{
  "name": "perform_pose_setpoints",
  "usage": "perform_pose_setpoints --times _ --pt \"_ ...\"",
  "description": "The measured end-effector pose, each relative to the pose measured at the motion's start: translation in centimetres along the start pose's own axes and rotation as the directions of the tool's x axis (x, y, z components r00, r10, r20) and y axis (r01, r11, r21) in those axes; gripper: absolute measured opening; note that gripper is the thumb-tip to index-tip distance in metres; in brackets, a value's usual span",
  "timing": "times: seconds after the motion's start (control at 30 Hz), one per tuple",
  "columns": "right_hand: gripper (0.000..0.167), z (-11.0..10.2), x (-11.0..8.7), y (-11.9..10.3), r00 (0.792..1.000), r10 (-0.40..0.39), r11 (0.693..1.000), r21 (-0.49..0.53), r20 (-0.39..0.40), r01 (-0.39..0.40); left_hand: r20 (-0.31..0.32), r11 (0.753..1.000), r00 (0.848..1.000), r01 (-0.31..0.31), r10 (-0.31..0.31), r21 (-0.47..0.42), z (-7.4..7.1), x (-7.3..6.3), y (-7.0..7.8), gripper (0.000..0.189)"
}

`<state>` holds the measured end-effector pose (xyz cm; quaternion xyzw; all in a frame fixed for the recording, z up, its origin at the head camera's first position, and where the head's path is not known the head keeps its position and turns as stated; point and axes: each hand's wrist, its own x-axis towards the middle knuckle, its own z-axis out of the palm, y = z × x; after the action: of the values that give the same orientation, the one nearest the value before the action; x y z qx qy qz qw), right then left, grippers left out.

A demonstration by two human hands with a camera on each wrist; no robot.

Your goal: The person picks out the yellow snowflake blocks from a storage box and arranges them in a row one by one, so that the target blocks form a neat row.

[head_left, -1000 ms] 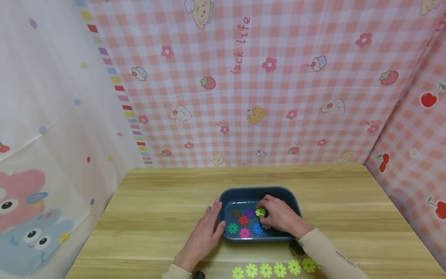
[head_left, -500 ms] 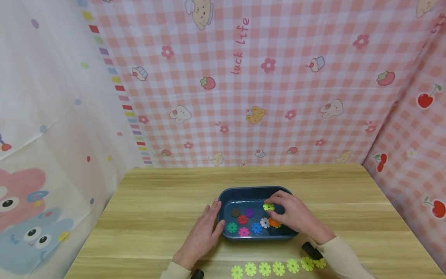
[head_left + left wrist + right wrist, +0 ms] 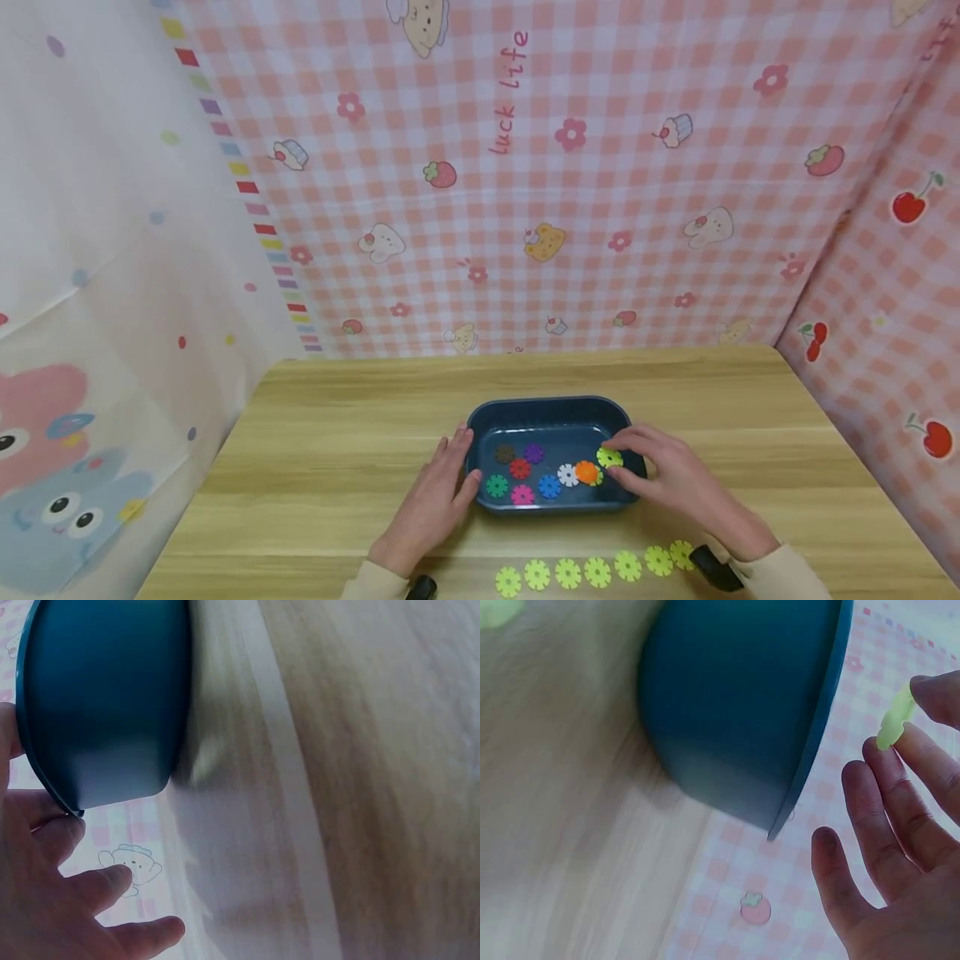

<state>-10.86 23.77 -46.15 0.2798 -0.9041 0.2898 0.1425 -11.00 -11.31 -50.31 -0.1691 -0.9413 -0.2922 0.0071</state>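
A dark blue tray [image 3: 551,508] stands on the wooden table, with several notched plastic discs in it: a red disc [image 3: 520,468], a blue disc [image 3: 549,487], a white disc [image 3: 567,475] and others. An orange disc [image 3: 587,472] overlaps a yellow-green one. My right hand [image 3: 678,479] pinches a yellow-green notched disc [image 3: 610,457] between thumb and fingertips, over the tray's right end. In the right wrist view that disc [image 3: 896,718] shows edge-on, above rim level. My left hand [image 3: 435,500] rests against the tray's left side, its fingers [image 3: 97,889] fairly straight at the rim.
In front of the tray a row of several yellow-green discs [image 3: 567,573] lies on the table [image 3: 360,433]. Behind the table hangs a pink checked cloth [image 3: 487,200], with a white printed cloth [image 3: 150,292] at the left.
My right hand has moved right across the tray with the yellow-green disc, uncovering the white and orange discs. The left hand stays at the tray's left side.
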Motion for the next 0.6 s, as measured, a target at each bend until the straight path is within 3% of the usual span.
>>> perform_pose_setpoints --times 0.2,0.47,0.6 --pt "0.031 -1.2 -1.7 0.5 0.999 -0.03 0.999 -0.025 -0.041 0.029 0.003 1.0 1.0 0.005 -0.005 -0.001 -0.1 0.0 0.1 0.06" --pt "0.032 -2.2 -4.0 1.1 0.997 0.078 0.995 -0.058 0.004 -0.078 0.003 1.0 1.0 0.01 -0.01 0.003 -0.1 0.1 0.0 0.06" --pt "0.036 -2.3 -5.1 1.9 0.999 0.031 0.997 -0.073 -0.025 -0.033 0.004 1.0 1.0 0.012 -0.012 0.001 0.0 0.1 0.0 0.06"
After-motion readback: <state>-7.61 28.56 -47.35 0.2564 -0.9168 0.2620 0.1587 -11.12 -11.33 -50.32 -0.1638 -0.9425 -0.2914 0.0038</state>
